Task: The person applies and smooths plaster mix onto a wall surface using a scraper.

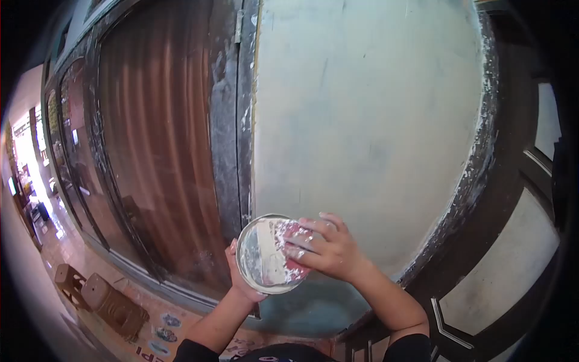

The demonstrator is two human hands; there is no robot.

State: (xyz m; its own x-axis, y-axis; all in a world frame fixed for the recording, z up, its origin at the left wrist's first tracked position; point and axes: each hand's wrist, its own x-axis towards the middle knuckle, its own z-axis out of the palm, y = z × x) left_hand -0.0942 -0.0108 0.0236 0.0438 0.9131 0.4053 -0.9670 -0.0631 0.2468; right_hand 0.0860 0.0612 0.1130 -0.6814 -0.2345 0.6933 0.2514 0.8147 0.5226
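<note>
Wall panel (362,133): pale, greenish white, with faint grey-blue patches, filling the upper middle and right of the view; its curved right border is dark and flecked with white.
Curtained window (163,133): brown-red folds behind glass, left of the panel, in a dark, scuffed frame.
Stools (114,304): two, brown, low at the left on the tiled floor (136,289).
Round container (243,269): in front of the panel's lower left corner, held up between both hands; pale rim, open face towards the camera, greyish, wet-looking surface at the left, whitish paste smeared across the inside.
Right hand (335,250): fingers spread slightly but closed down on the red piece, white paste on several fingertips.
Left hand (243,282): clamped on the container's left and lower side, thumb up along the rim, the rest of its grip hidden behind.
Red piece (296,270): over the right part of the opening, red mottled with thick white smears; it looks like a flat scraper, though the fingers and paste hide its full outline.
Pale strip (271,253): upright, cream, smooth-edged, just left of the red.
</note>
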